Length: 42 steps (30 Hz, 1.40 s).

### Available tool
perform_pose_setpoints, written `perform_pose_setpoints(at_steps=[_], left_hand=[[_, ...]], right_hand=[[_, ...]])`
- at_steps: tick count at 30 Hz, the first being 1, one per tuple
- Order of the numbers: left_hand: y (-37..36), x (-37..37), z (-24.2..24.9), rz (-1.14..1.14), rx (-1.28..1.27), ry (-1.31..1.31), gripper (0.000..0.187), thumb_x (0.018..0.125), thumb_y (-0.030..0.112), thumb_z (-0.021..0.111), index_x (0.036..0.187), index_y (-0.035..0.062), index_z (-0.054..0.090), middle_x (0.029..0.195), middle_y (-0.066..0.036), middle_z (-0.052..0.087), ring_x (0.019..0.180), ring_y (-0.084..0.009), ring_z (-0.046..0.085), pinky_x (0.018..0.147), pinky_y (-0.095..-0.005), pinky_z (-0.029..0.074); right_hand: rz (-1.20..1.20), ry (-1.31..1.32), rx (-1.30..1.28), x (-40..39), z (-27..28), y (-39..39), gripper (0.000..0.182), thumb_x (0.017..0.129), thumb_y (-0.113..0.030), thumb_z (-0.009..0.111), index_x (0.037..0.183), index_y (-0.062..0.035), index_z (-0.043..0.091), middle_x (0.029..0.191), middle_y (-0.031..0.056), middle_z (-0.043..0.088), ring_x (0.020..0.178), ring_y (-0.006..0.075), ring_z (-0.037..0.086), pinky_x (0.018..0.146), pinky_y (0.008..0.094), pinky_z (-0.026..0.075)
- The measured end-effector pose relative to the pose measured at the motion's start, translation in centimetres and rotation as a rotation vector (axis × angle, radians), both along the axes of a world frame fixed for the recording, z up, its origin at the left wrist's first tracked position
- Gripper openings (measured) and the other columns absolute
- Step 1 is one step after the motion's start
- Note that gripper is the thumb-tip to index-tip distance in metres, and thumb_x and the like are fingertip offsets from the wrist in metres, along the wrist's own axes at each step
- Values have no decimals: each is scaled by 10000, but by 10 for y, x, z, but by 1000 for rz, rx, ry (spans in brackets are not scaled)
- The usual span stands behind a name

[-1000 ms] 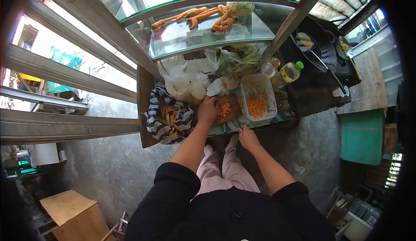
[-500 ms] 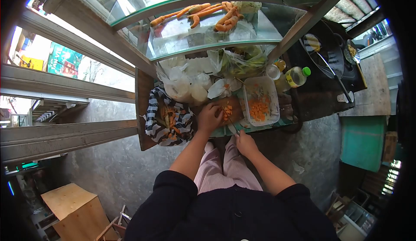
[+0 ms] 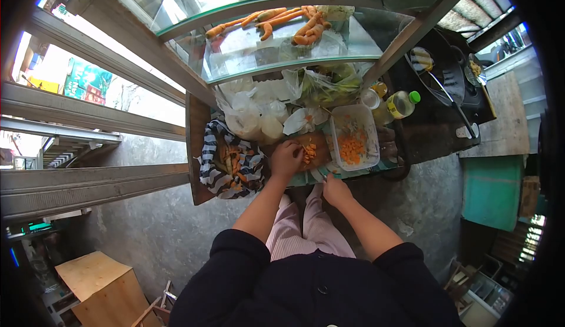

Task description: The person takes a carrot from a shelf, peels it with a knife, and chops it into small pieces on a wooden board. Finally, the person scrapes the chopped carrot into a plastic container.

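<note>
Chopped carrot (image 3: 309, 152) lies on a brown cutting board (image 3: 322, 157) in front of me. My left hand (image 3: 286, 157) rests on the board's left side, its fingers curled down on carrot that they mostly cover. My right hand (image 3: 336, 189) is closed around the handle of a knife (image 3: 318, 176), at the board's near edge. The blade points up and left, apart from my left fingers. Right of the board, a clear plastic container (image 3: 376, 144) holds diced carrot (image 3: 352, 148).
At left is a striped bag (image 3: 209, 150) with carrots and scraps. White plastic bags (image 3: 244, 115) and a green-capped bottle (image 3: 402, 104) stand behind the board. Whole carrots (image 3: 309, 30) lie on the glass shelf (image 3: 353, 47) above. A pan (image 3: 432, 71) sits far right.
My right hand and the knife have shifted slightly right and away from the chopped carrot, the blade now lower. My left hand stays nearly in place.
</note>
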<state>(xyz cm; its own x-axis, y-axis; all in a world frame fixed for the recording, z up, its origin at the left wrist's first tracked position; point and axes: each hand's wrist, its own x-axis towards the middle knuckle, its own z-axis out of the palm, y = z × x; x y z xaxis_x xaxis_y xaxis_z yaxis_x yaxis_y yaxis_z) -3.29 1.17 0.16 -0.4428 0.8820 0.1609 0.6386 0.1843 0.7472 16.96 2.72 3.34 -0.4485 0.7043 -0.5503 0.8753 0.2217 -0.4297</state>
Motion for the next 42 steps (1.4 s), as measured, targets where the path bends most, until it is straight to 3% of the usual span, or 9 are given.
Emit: perform_pose_setpoints(at_steps=[6, 8, 15, 20, 24, 26, 29, 35, 42], left_hand=[[1, 0, 2, -10, -32, 20, 154, 757, 183, 702, 872, 80, 701, 958, -55, 666, 887, -281, 638, 766, -385, 522], [1, 0, 4, -7, -56, -20, 157, 764, 193, 698, 871, 79, 699, 960, -70, 662, 889, -293, 636, 770, -392, 520], [-1, -1, 13, -20, -124, -76, 235, 790, 246, 712, 964, 89, 693, 985, -87, 655, 921, -305, 631, 793, -385, 514], [6, 8, 8, -102, -55, 106, 305, 759, 269, 728, 1029, 128, 704, 1027, -41, 662, 949, -282, 599, 805, -393, 507], [14, 18, 14, -71, -127, 79, 257, 744, 273, 739, 964, 141, 732, 1022, -32, 668, 929, -273, 598, 799, -383, 510], [15, 20, 11, -17, -178, 20, 192, 736, 267, 742, 881, 142, 750, 1016, -27, 674, 947, -273, 597, 808, -389, 509], [15, 20, 6, -16, -160, 55, 167, 742, 255, 737, 855, 134, 755, 1009, -31, 679, 958, -271, 597, 813, -393, 508], [17, 9, 6, -61, -212, -33, 190, 754, 261, 733, 882, 121, 750, 1020, -44, 678, 974, -282, 597, 828, -394, 498], [3, 0, 18, -210, -90, 42, 255, 726, 256, 776, 927, 103, 740, 944, -85, 665, 870, -283, 590, 790, -374, 488]], right_hand=[[13, -84, 3, -1, 0, -2, 303, 965, -236, 470, 1066, 48, 508, 913, 288, 653, 896, 458, 630, 791, 522, 498], [-64, 209, -113, 7, -20, -4, 312, 970, -253, 468, 1044, 47, 510, 905, 300, 644, 888, 473, 618, 773, 530, 493], [-94, 145, 9, 15, -8, -15, 305, 983, -241, 444, 1011, 56, 507, 871, 326, 628, 874, 495, 601, 755, 541, 476], [-128, 103, 73, 17, -12, -5, 431, 970, -254, 463, 1237, 84, 471, 882, 305, 645, 864, 466, 628, 764, 533, 498], [-92, 54, 54, 16, -10, -2, 496, 969, -248, 461, 1324, 94, 409, 890, 289, 653, 870, 464, 630, 772, 532, 497], [-94, 27, 87, 15, -3, -3, 420, 960, -208, 473, 1236, 108, 462, 870, 320, 641, 862, 476, 626, 760, 519, 502], [-37, -40, 10, 12, 6, 7, 429, 954, -209, 480, 1244, 106, 455, 894, 328, 636, 880, 478, 623, 771, 522, 498], [-71, 165, 30, 19, -17, 7, 387, 952, -208, 480, 1200, 89, 476, 859, 322, 634, 853, 491, 614, 756, 542, 484], [-83, 119, -7, 22, 3, -3, 297, 956, -214, 476, 1056, 65, 502, 848, 312, 634, 853, 490, 605, 753, 558, 470]])
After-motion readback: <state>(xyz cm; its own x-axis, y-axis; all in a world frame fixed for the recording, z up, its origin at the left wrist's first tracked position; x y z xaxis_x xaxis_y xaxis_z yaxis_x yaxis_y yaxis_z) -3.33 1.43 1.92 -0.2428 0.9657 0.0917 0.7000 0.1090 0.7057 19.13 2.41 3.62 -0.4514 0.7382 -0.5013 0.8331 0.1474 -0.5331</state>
